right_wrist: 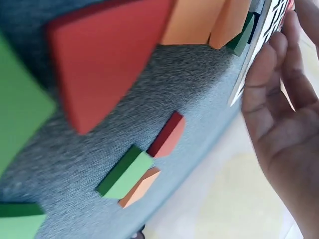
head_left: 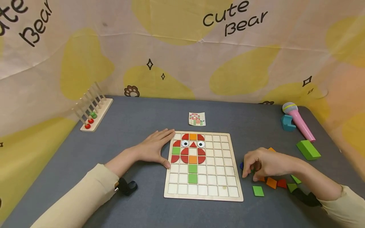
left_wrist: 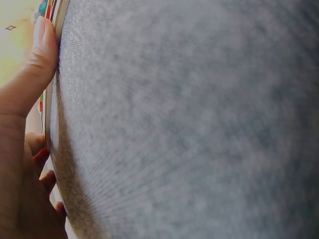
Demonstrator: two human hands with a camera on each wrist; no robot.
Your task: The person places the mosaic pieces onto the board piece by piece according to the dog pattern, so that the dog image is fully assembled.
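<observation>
1. Left hand (head_left: 155, 147) lies flat on the grey table (head_left: 131, 205), fingers straight, holding nothing. Fingertips and thumb press against the left edge of the wooden grid board (head_left: 203, 194); judged a bracing contact, to keep the board from sliding. The left wrist view confirms the thumb (left_wrist: 42, 47) against the board's rim.

2. Far beyond that hand, to its left, stands a peg rack (head_left: 94, 112) with red and green beads, well apart from the work.

3. Just right of the left fingertips, the board's upper left cells carry a partial figure: red curved pieces, orange squares, two eye discs and a column of green squares (head_left: 192, 173) running down towards the person. The remaining cells are bare.

4. Beyond the board lies a small pattern card (head_left: 197, 118), face up, showing a grid picture in the same colours; probably the reference.

5. Right hand (head_left: 263, 164) hovers knuckles-up over the loose pieces just right of the board, fingers curled down among them. Whether it already pinches a piece I cannot tell; the fingertips are hidden.

6. Around that hand: a green square (head_left: 258, 191) nearest the person, an orange square (head_left: 271, 182), a red piece (head_left: 281, 183) and green triangles (head_left: 293, 183) close by its wrist.

7. Beyond the right hand lie a green wedge block (head_left: 308, 149), a pink toy microphone (head_left: 299, 122) and a teal stand (head_left: 288, 123).
</observation>
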